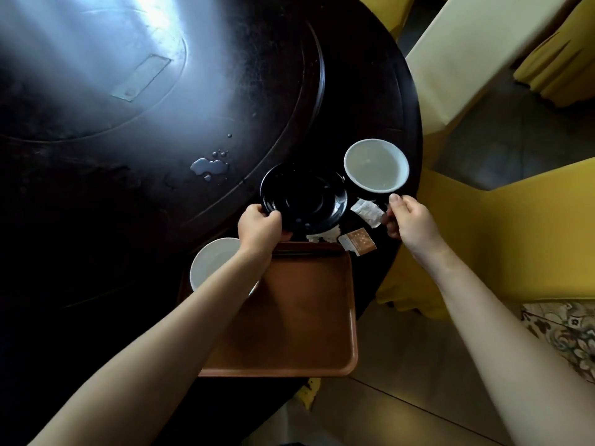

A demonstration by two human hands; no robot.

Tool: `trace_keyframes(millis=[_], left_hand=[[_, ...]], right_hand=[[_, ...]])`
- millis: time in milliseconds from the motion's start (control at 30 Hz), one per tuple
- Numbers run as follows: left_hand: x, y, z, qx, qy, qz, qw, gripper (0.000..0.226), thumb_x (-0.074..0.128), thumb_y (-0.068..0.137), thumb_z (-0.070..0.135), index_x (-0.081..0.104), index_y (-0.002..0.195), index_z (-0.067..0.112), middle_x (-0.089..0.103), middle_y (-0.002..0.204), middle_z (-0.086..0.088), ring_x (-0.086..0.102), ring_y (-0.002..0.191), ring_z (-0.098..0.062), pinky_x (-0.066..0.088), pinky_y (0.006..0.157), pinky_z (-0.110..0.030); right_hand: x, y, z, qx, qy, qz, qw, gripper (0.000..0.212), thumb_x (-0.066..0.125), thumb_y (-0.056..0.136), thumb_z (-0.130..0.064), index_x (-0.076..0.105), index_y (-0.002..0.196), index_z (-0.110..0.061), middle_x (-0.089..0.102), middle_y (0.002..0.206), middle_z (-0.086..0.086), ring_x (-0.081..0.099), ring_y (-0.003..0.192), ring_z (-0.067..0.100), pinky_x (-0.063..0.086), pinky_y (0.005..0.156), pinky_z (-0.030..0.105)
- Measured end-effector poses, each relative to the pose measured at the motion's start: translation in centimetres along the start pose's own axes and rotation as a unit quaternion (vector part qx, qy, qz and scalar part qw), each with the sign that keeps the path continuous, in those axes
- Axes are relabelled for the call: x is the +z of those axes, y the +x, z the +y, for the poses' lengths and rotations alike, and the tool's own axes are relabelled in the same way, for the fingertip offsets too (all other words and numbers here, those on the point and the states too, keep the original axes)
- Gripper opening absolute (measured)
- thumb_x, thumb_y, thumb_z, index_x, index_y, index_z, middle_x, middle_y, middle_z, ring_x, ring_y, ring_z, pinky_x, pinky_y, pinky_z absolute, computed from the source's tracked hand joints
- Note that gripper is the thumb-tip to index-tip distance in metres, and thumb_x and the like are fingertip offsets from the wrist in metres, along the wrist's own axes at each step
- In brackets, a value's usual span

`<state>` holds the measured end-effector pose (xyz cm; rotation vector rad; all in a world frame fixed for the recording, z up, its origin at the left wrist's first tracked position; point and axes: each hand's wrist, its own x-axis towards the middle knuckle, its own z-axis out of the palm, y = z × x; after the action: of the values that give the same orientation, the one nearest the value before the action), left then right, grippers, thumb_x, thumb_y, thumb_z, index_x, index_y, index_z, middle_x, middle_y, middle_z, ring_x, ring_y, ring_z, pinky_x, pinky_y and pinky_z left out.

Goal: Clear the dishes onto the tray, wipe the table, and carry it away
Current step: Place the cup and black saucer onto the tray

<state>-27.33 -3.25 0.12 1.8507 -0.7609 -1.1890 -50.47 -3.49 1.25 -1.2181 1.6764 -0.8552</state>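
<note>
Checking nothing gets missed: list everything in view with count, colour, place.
table: one, black, filling the left.
tray: one, brown, at the table's near edge.
saucer: one, black, just beyond the tray.
held cup: one, dark outside, white inside, right of the saucer.
second cup: one, white inside, tray's far left corner.
white packet: one, between saucer and held cup.
brown packet: one, brown-white, by the tray's far right corner.
crumpled paper: one, white, at the saucer's near edge.
spill: one, clear, left of the saucer.
chair covers: several, yellow and cream, right side.
left hand: grips the saucer's rim.
right hand: pinches the held cup's handle.
</note>
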Motion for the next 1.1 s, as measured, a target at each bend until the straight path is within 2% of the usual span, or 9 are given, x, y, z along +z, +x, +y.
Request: trace_keyframes(millis=[133,267,400,467,533,667,833,967,1100], left_hand=[[-0.5,-2.6,-0.6,-0.024,-0.039,-0.036,0.998,0.016,0.045,0.08,-0.006,0.056,0.074,0.005,0.061,0.07,-0.009,0.063,0.049,-0.013,0.058,0.052,-0.026],[-0.8,-5.1,-2.0,-0.044,-0.066,-0.032,0.996,0.016,0.044,0.083,-0.008,0.055,0.093,-0.002,0.061,0.088,-0.015,0.061,0.062,-0.018,0.053,0.041,-0.019],[-1.4,-8.5,-4.1,-0.07,-0.104,-0.063,0.99,0.019,0.041,0.086,-0.009,0.053,0.084,0.006,0.06,0.086,-0.011,0.06,0.069,-0.02,0.053,0.041,-0.018],[-1.4,-9.6,-5.4,-0.082,-0.119,-0.067,0.987,0.016,0.042,0.086,-0.008,0.051,0.095,0.003,0.06,0.094,-0.014,0.063,0.079,-0.026,0.054,0.043,-0.02],[-1.5,-10.2,-7.0,-0.102,-0.126,-0.055,0.985,0.018,0.046,0.085,-0.006,0.05,0.101,0.003,0.06,0.102,-0.017,0.064,0.089,-0.032,0.059,0.051,-0.028],[-1.5,-10.8,-9.4,-0.139,-0.11,-0.043,0.983,0.014,0.052,0.082,0.0,0.052,0.091,0.011,0.06,0.108,-0.022,0.065,0.092,-0.036,0.057,0.076,-0.053],[-1.6,-12.4,-9.9,-0.161,-0.144,-0.056,0.975,0.015,0.046,0.09,-0.002,0.047,0.089,0.013,0.055,0.105,-0.013,0.067,0.08,-0.029,0.06,0.065,-0.036],[-2.0,-12.6,-10.8,-0.181,-0.142,-0.046,0.972,0.02,0.045,0.09,-0.002,0.042,0.107,0.008,0.052,0.112,-0.014,0.066,0.087,-0.035,0.06,0.057,-0.029],[-2.0,-12.7,-11.3,-0.175,-0.142,-0.035,0.974,0.025,0.046,0.09,-0.003,0.042,0.111,0.009,0.053,0.1,-0.006,0.064,0.085,-0.029,0.059,0.053,-0.026]], right_hand=[[-0.8,-2.4,0.2,-0.01,0.02,-0.007,1.0,0.034,0.036,0.1,-0.026,0.044,0.067,-0.017,0.053,0.068,0.004,0.043,0.056,0.013,0.037,0.052,0.025],[-1.4,-4.4,0.1,-0.017,0.034,-0.018,0.999,0.033,0.036,0.1,-0.025,0.045,0.069,-0.017,0.054,0.068,0.005,0.042,0.056,0.013,0.037,0.052,0.024],[-2.0,-6.7,-0.1,-0.033,0.03,-0.036,0.998,0.032,0.035,0.1,-0.024,0.045,0.07,-0.017,0.054,0.07,0.004,0.043,0.055,0.011,0.037,0.051,0.021],[-1.9,-7.2,0.1,-0.032,0.025,-0.055,0.998,0.031,0.035,0.1,-0.024,0.046,0.071,-0.018,0.054,0.071,0.004,0.043,0.057,0.012,0.038,0.053,0.024],[-1.5,-7.8,0.4,-0.031,0.016,-0.077,0.996,0.03,0.034,0.1,-0.024,0.046,0.073,-0.017,0.053,0.072,0.005,0.043,0.058,0.012,0.038,0.055,0.024],[-0.9,-8.5,0.9,-0.028,0.026,-0.111,0.993,0.03,0.034,0.1,-0.024,0.046,0.073,-0.018,0.053,0.071,0.004,0.043,0.056,0.009,0.039,0.054,0.02],[-0.1,-8.9,2.0,-0.023,0.036,-0.144,0.989,0.03,0.035,0.1,-0.022,0.046,0.073,-0.016,0.053,0.071,0.004,0.043,0.054,0.007,0.038,0.051,0.017],[0.3,-9.4,2.9,-0.014,0.053,-0.174,0.983,0.03,0.036,0.1,-0.02,0.046,0.072,-0.015,0.053,0.071,0.006,0.044,0.05,0.001,0.038,0.05,0.018],[0.6,-9.6,3.5,-0.018,0.021,-0.188,0.982,0.03,0.037,0.099,-0.019,0.046,0.071,-0.011,0.054,0.071,0.006,0.042,0.052,0.006,0.037,0.051,0.021]])
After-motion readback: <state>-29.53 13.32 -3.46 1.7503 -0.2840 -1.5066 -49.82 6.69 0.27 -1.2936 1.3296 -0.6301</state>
